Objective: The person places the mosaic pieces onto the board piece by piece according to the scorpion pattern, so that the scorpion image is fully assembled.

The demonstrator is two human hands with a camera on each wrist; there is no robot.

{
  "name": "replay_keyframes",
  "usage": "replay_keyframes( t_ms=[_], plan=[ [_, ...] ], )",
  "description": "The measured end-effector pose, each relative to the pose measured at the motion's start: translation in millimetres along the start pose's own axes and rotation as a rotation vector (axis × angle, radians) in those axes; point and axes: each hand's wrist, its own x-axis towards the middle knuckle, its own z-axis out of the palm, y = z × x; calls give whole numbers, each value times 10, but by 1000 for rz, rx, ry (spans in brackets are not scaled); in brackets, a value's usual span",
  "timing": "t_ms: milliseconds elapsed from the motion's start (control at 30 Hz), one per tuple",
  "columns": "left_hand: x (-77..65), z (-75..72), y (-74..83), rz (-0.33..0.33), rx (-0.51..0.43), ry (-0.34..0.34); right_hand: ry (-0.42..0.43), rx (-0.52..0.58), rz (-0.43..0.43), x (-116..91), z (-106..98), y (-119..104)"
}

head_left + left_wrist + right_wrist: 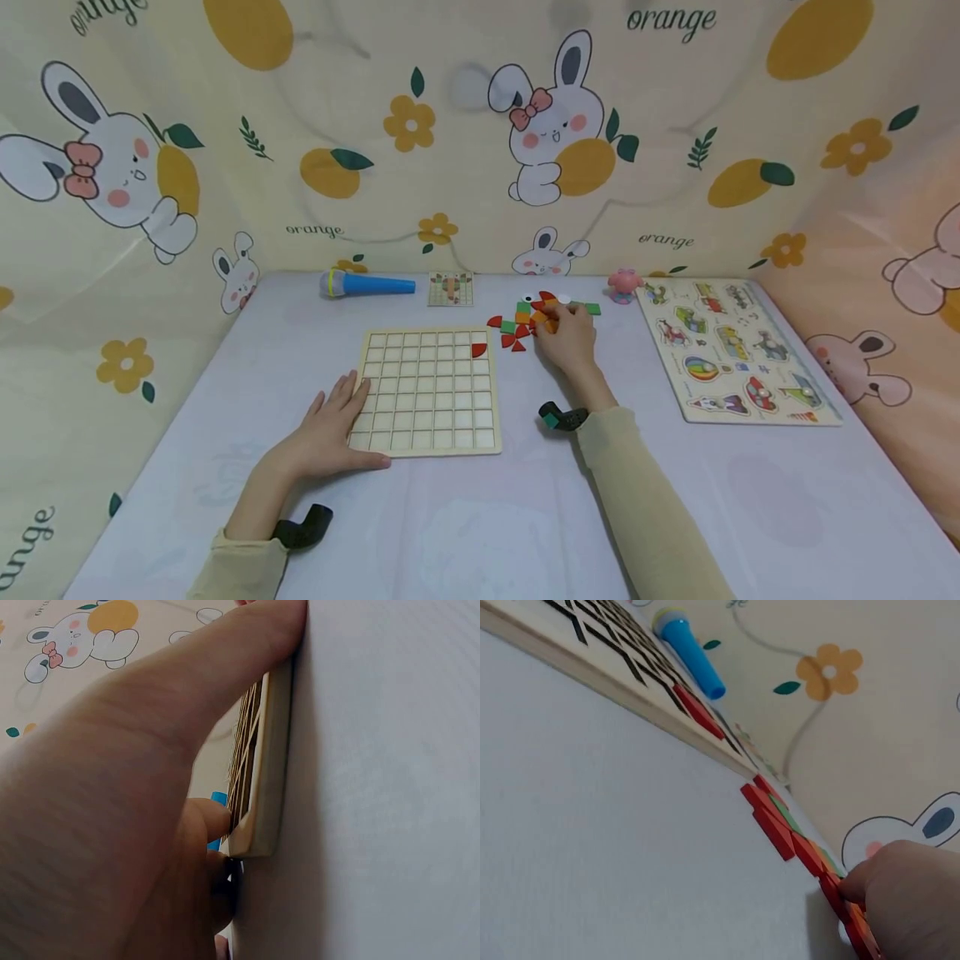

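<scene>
A wooden grid board (427,392) lies flat on the table, with a red quarter-round piece (479,351) in a cell near its upper right corner. My left hand (322,429) rests along the board's left edge, fingers extended and the thumb at the lower edge. Beyond the board's right side is a loose pile of small flat wooden pieces (508,327) in red, green, orange and white. My right hand (572,340) is over the pile's right part, its fingertips touching the pieces. Whether it pinches one is hidden, even in the right wrist view, where the fingers (859,885) meet red pieces.
Along the back stand a blue toy microphone (375,285), a small pattern card (451,289) and a pink figurine (624,285). A picture puzzle board (738,350) lies at the right. Patterned cloth (450,100) hangs behind the table.
</scene>
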Motion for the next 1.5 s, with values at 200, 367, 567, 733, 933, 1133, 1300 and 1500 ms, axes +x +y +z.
replay_keyframes(
  t_ms=[200,367,567,733,933,1133,1300,1500],
  plan=[
    [2,-18,-7,0,4,1,-53,-72,22,75,-31,-2],
    [1,-32,-31,1,6,-7,-102,-192,-3,160,-31,10],
    [30,-39,-48,9,9,-10,-93,-203,-3,168,-46,2],
    [27,-41,-51,-1,13,-9,-52,-149,13,148,-21,3],
    [10,-42,-28,0,7,-9,-9,-46,18,148,-19,68],
    [7,-55,1,1,0,-10,-35,-21,35,164,-55,63],
    [16,-29,-19,-3,-3,-6,-32,35,-1,183,-68,86],
    [19,0,-28,0,-6,-8,-33,110,-41,169,-76,132]
  ],
)
